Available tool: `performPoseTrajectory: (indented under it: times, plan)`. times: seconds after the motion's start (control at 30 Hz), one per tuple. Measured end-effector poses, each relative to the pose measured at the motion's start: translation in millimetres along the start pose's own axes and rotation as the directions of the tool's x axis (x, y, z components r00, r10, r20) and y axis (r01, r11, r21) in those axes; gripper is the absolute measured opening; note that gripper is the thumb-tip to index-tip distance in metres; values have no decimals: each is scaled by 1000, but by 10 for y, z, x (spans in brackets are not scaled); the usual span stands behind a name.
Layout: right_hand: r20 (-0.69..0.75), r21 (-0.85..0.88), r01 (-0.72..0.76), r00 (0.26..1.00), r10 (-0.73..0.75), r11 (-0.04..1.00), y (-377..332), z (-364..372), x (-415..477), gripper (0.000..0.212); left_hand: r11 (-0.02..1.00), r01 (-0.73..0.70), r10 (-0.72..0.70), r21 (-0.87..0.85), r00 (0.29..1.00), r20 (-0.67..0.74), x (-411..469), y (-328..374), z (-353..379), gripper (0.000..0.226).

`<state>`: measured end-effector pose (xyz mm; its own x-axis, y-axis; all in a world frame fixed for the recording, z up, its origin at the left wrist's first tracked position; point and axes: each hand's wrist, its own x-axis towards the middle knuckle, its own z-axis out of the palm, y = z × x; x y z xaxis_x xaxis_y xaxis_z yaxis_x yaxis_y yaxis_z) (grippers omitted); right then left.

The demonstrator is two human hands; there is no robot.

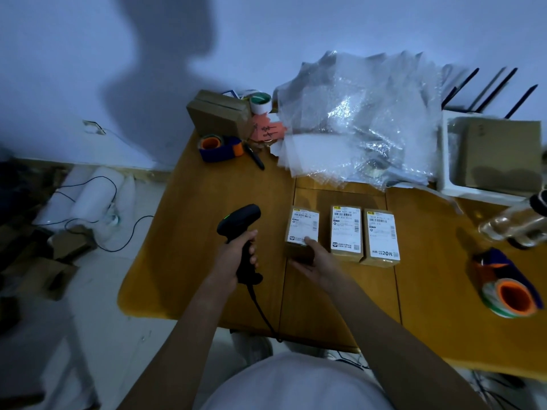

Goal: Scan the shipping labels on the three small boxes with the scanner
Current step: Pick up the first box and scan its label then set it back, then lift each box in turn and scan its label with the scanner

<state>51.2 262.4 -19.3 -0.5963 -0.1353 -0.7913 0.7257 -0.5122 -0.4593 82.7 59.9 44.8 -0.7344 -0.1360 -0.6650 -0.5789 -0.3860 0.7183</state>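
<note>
Three small cardboard boxes with white shipping labels stand side by side on the wooden table point(207, 232): the left box point(305, 224), the middle box point(345, 232) and the right box point(381, 236). My left hand point(236, 258) grips the black corded scanner point(241, 232) just left of the boxes, its head raised with a green light showing. My right hand point(315, 261) holds the near end of the left box, thumb on its label.
Bubble wrap point(355, 119) is piled at the back. Nearby are a taped carton point(219, 113), a blue-orange tape dispenser point(217, 147), a pen point(254, 156), a white bin point(485, 155), a clear bottle point(515, 223) and a second dispenser point(509, 285) at right.
</note>
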Motion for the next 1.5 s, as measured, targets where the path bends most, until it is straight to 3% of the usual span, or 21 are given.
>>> performPoseTrajectory:
  times: [0.23,0.43,0.63,0.87,1.07,1.5]
  plan:
    - [-84,24,5,996,-3,1000,62,-13,185,47,1000,11,-11,17,1000,-15,22,-6,-39,23]
    - [-154,67,27,988,-17,997,60,-30,257,48,998,26,-25,59,1000,-11,-7,34,-16,23]
    - [-162,81,14,987,-1,997,77,-36,326,14,994,58,-58,89,998,-6,18,-1,59,24]
    - [-140,62,25,990,-16,998,148,-62,441,16,990,73,-74,120,997,5,71,-101,193,26]
    - [-141,-37,32,989,-37,999,185,-58,376,52,989,66,-70,130,997,23,69,-115,231,27]
    - [-136,-237,53,987,-87,970,128,-178,119,61,990,25,-32,140,998,53,41,-59,486,29]
